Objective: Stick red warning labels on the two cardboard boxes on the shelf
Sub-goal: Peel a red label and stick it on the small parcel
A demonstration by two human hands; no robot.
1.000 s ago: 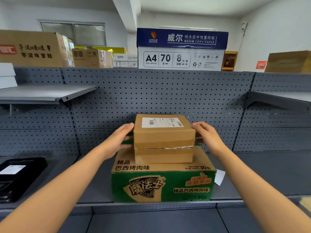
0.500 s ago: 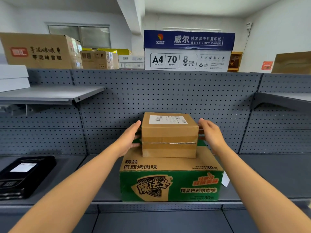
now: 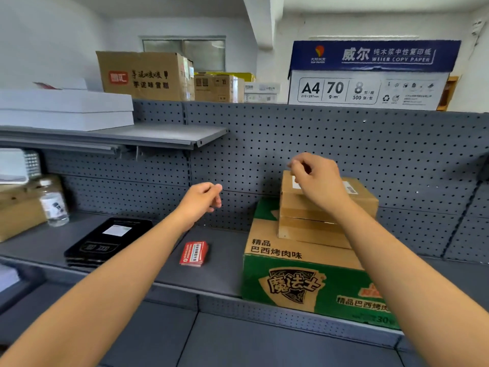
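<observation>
Head view: the left hand [image 3: 201, 200] hung mid-frame before the pegboard [image 3: 264, 144], fingers loosely curled and holding nothing. The right hand [image 3: 317, 184] hovered over the small cardboard box [image 3: 328, 213], also loosely curled with nothing seen in it; whether it touched the box could not be told. That box sat flat on the green carton [image 3: 299, 284], right of centre, its long axis across the frame. The red label stack [image 3: 194, 254] lay face up on the shelf [image 3: 225, 263] left of the carton, its long axis running away from the camera.
</observation>
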